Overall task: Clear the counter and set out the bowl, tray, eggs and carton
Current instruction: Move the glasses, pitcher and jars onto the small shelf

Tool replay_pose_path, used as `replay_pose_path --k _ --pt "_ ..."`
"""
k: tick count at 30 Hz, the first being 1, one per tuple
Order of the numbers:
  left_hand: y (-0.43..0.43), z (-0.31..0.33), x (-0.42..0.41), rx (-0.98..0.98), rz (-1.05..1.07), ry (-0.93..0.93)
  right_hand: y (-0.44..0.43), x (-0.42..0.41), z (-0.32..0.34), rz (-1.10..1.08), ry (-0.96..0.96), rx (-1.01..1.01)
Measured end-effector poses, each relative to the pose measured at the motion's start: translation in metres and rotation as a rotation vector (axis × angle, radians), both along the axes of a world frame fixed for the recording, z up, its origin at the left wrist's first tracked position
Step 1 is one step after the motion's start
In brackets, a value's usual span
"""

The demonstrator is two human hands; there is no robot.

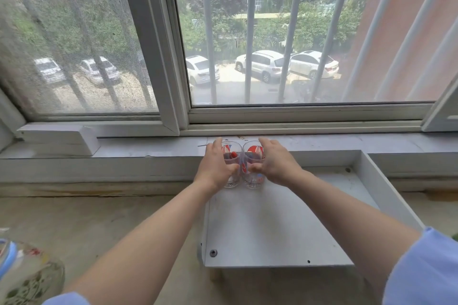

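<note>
Currently the left hand point(215, 168) grips the left glass point(232, 153), the right hand point(275, 165) the right glass point(252, 156).

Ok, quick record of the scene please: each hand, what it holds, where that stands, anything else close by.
left hand: grips left printed glass
right hand: grips right printed glass
glasses: upright, side by side, at far end of white panel, just before window sill
nearby: patterned glass vessel, bottom left, cut off by frame
bowl, tray, eggs, carton: not in view
</note>
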State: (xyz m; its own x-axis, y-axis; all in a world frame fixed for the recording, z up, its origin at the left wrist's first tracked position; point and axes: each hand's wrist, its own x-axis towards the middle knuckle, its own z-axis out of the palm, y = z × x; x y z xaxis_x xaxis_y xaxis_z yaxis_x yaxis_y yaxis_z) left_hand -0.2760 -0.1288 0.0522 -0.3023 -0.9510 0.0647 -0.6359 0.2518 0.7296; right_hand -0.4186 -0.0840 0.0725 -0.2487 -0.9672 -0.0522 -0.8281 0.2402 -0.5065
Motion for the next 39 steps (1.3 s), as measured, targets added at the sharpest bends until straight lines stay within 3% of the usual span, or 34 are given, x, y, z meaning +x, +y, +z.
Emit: replay_pose_path --k 6,11,15,20,26,29,33,39 --pt "0.007 0.006 0.013 -0.050 0.006 -0.048 0.014 0.005 0.017 -0.016 0.145 -0.176" --pt "0.032 0.043 0.051 -0.254 0.087 0.107 0.027 0.048 0.048 0.081 -0.010 -0.452" --pt "0.057 0.064 0.119 -0.371 0.184 0.156 0.032 0.120 0.065 0.253 -0.104 -0.553" --pt "0.084 0.068 0.235 -0.355 0.398 0.103 0.033 0.236 0.058 0.541 -0.153 -0.452" --pt "0.126 0.027 0.397 -0.113 0.684 -0.065 0.040 0.373 0.015 0.842 -0.075 -0.211" --pt "0.137 0.000 0.440 0.090 0.695 -0.158 0.040 0.409 -0.008 0.882 -0.016 -0.073" --pt "0.134 -0.025 0.466 0.201 0.636 -0.206 0.029 0.432 -0.033 0.888 0.100 0.028" --pt "0.121 -0.042 0.467 0.262 0.588 -0.066 0.015 0.442 -0.050 0.823 0.197 0.025"
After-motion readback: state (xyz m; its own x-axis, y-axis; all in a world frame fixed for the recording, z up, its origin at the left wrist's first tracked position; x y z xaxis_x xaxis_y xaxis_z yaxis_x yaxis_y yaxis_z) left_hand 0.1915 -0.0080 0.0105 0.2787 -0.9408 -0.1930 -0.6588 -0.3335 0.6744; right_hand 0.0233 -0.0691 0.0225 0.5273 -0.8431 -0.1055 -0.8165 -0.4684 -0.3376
